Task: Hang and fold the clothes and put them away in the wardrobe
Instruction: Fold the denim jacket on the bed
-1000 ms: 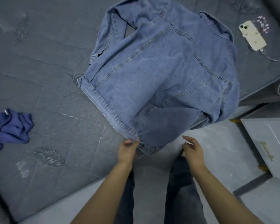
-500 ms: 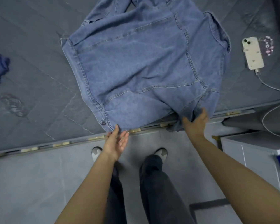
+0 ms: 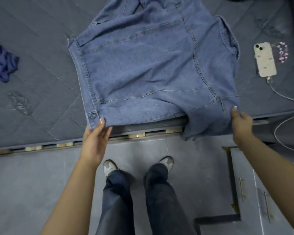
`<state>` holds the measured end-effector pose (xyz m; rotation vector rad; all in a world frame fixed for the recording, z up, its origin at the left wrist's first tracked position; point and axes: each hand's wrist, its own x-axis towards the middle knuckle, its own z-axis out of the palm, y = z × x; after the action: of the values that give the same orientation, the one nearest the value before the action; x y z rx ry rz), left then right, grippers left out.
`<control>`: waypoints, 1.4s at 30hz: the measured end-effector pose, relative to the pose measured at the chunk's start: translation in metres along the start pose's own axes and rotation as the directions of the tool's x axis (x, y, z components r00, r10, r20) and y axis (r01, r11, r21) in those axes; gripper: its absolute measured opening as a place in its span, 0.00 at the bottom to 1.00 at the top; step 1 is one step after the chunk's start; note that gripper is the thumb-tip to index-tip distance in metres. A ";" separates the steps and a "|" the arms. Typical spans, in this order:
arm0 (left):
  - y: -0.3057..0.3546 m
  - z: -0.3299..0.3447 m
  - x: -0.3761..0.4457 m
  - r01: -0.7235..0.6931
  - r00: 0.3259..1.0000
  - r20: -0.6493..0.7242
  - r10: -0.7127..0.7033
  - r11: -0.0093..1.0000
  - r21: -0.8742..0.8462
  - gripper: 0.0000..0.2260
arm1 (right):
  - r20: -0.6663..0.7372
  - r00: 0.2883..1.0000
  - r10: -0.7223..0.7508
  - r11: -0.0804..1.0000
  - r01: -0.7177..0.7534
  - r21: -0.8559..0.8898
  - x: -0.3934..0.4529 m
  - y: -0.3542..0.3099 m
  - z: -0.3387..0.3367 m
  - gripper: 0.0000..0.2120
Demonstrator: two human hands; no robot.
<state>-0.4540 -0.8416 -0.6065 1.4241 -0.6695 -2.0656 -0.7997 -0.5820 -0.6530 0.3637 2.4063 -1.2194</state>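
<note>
From the head camera, the denim jacket (image 3: 148, 68) lies back side up across the dark grey mattress (image 3: 41, 39), filling the upper middle of the frame, with its hem toward the left and one sleeve hanging over the mattress edge at lower centre right. My left hand (image 3: 95, 138), at centre left, pinches the jacket's hem corner beside its metal button, thumb on top and fingers curled beneath the cloth. My right hand (image 3: 241, 122), at centre right, grips the fabric at the shoulder and sleeve seam, thumb on top of the denim and fingers tucked under it. A crumpled dark blue garment (image 3: 3, 63) sits at the left edge of the frame on the mattress, well apart from the jacket. A pale phone (image 3: 265, 61) lies at upper right, plugged into a white cable (image 3: 282, 94). My legs and shoes (image 3: 109, 166) stand on the grey floor at bottom centre.
</note>
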 end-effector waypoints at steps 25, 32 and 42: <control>-0.070 -0.053 -0.008 0.359 0.932 -0.134 -0.338 0.912 0.196 0.14 | 0.491 0.868 0.075 0.832 0.217 -0.511 -0.068 0.034 0.068 0.16; -0.050 -0.034 0.013 0.446 0.895 -0.111 -0.432 0.875 0.190 0.12 | 0.518 0.726 0.452 0.568 -0.682 0.461 -0.081 0.038 0.104 0.24; -0.010 -0.070 0.001 0.149 0.963 0.223 -0.151 0.988 0.026 0.16 | 0.325 0.768 0.552 0.459 -0.605 0.650 -0.099 0.026 0.058 0.10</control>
<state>-0.3894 -0.8414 -0.6359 1.2921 -0.6776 -2.3703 -0.6878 -0.6185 -0.6556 1.2507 1.3616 -1.7181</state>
